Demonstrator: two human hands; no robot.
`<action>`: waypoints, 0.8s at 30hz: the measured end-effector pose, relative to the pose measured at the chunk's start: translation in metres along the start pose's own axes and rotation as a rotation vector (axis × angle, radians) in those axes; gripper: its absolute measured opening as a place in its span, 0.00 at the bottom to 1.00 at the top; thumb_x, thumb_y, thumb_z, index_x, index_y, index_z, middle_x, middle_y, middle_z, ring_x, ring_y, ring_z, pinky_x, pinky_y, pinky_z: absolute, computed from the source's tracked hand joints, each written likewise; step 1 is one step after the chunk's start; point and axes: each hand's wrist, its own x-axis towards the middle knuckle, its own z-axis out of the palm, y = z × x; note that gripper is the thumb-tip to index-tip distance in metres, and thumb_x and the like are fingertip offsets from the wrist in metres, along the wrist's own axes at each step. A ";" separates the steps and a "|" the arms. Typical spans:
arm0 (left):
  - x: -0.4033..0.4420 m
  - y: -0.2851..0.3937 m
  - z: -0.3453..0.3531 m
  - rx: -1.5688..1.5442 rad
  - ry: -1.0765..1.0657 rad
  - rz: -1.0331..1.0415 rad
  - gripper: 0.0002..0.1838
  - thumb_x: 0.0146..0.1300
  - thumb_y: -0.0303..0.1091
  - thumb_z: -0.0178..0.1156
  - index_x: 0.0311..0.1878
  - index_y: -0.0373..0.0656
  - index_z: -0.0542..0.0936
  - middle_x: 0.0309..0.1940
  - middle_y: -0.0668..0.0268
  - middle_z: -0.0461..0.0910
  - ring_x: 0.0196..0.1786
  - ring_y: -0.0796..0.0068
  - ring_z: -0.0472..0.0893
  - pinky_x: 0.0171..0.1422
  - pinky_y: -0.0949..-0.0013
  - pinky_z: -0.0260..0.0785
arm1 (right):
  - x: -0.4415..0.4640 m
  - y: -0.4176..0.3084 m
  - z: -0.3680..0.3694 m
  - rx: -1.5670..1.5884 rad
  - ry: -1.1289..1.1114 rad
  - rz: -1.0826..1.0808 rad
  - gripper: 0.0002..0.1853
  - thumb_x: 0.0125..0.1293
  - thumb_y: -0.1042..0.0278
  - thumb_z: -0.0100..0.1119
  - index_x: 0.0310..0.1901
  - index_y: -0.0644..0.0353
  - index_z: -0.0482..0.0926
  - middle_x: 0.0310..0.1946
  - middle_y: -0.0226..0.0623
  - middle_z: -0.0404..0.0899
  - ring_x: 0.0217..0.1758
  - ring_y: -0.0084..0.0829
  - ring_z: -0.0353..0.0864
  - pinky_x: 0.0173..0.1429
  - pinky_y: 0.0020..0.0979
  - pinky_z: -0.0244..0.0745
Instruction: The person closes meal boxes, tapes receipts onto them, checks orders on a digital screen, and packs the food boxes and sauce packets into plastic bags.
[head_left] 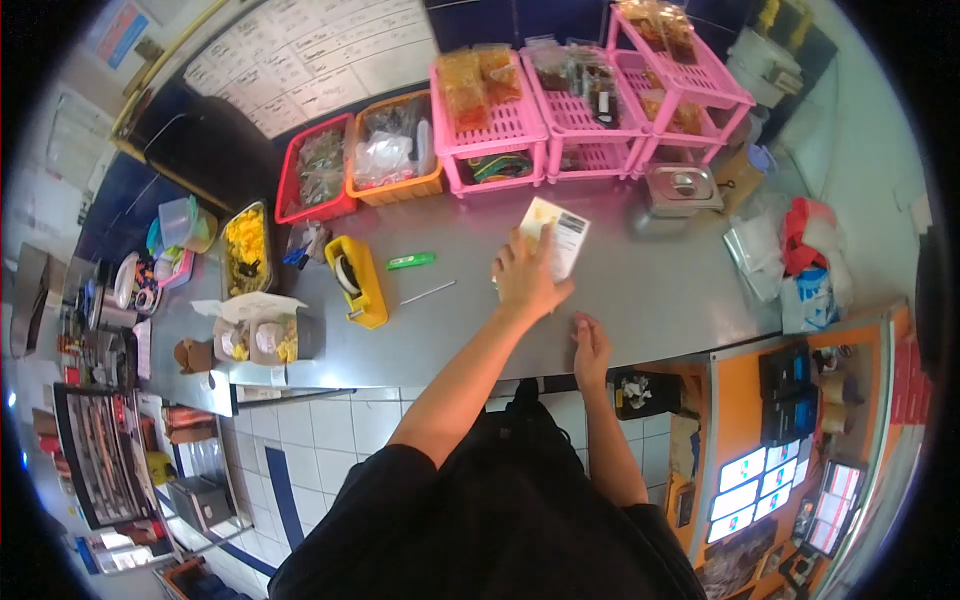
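A flat white box or packet (566, 240) with a printed label lies near the middle of the steel table. My left hand (525, 275) reaches over it from the near side, fingers bent around its left part and covering much of it. Close to the table's front edge, my right hand (591, 348) hovers with loosely curled fingers, and I see nothing in it. Left of the packet are a green marker-like item (411, 261), a thin metal stick (428, 292) and a yellow tape dispenser (357, 282).
Pink racks (490, 135) with bagged goods, an orange basket (395, 192) and a red basket (318, 205) line the back. A lidded steel container (682, 188) stands right. At left are a tray of yellow food (247, 250) and an opened paper food box (262, 335).
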 end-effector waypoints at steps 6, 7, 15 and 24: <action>0.057 -0.036 -0.020 -0.816 -0.399 -0.174 0.53 0.59 0.68 0.68 0.79 0.46 0.61 0.68 0.50 0.73 0.70 0.58 0.75 0.74 0.51 0.64 | -0.027 -0.008 -0.022 -0.041 -0.033 0.100 0.19 0.80 0.56 0.55 0.59 0.64 0.80 0.53 0.36 0.83 0.55 0.26 0.81 0.57 0.32 0.78; 0.064 -0.053 -0.011 -0.811 -0.414 -0.151 0.53 0.59 0.68 0.68 0.79 0.46 0.61 0.68 0.50 0.73 0.70 0.58 0.75 0.74 0.51 0.64 | -0.033 -0.013 -0.023 -0.051 -0.020 0.093 0.19 0.79 0.57 0.56 0.58 0.65 0.80 0.49 0.36 0.84 0.52 0.24 0.81 0.57 0.30 0.77; 0.020 -0.035 0.005 -0.793 -0.630 -0.341 0.48 0.64 0.73 0.57 0.72 0.39 0.68 0.58 0.56 0.83 0.60 0.59 0.82 0.47 0.55 0.81 | -0.096 -0.012 -0.059 -0.024 0.066 0.219 0.18 0.78 0.60 0.57 0.59 0.66 0.79 0.50 0.40 0.86 0.48 0.27 0.84 0.50 0.28 0.79; -0.005 -0.015 0.042 -1.021 -0.439 -0.375 0.49 0.72 0.67 0.49 0.75 0.29 0.57 0.65 0.40 0.71 0.64 0.50 0.75 0.62 0.55 0.70 | -0.136 -0.024 -0.080 -0.417 0.339 0.330 0.17 0.75 0.64 0.59 0.58 0.65 0.80 0.52 0.46 0.85 0.50 0.36 0.86 0.52 0.35 0.80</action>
